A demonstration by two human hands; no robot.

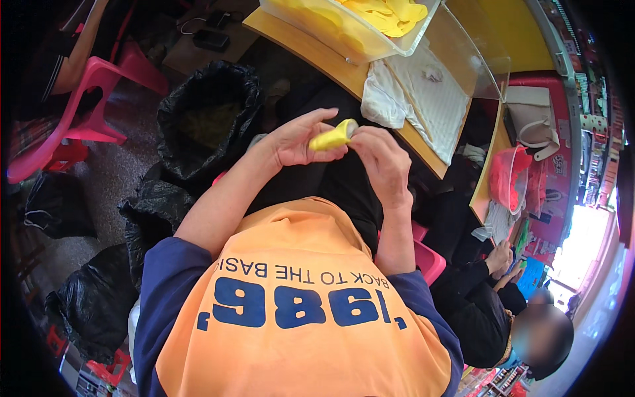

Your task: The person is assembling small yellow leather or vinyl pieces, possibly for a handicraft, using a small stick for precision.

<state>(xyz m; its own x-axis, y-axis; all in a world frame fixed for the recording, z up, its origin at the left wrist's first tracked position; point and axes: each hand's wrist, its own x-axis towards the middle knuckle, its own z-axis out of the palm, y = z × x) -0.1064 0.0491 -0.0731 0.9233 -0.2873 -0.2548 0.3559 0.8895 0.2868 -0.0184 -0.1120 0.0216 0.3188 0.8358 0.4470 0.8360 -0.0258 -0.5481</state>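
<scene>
A small yellow tube-shaped piece (329, 138), seemingly of soft cloth with a whitish end, is held between my two hands in front of my lap. My left hand (296, 139) grips its body, palm turned up, thumb stretched above it. At the whitish end, the fingers of my right hand (382, 161) are pinched together on the piece. Those fingertips partly hide its edge. Beyond my hands, a clear plastic tub (377, 45) holds several similar yellow pieces on the wooden table (311, 47).
A white cloth (382, 98) hangs over the table's near edge. On the left stand an open black plastic bag (173, 135) and a pink chair (99, 69). A tub of red pieces (504, 177) sits at the right, near another person's hands (501, 257).
</scene>
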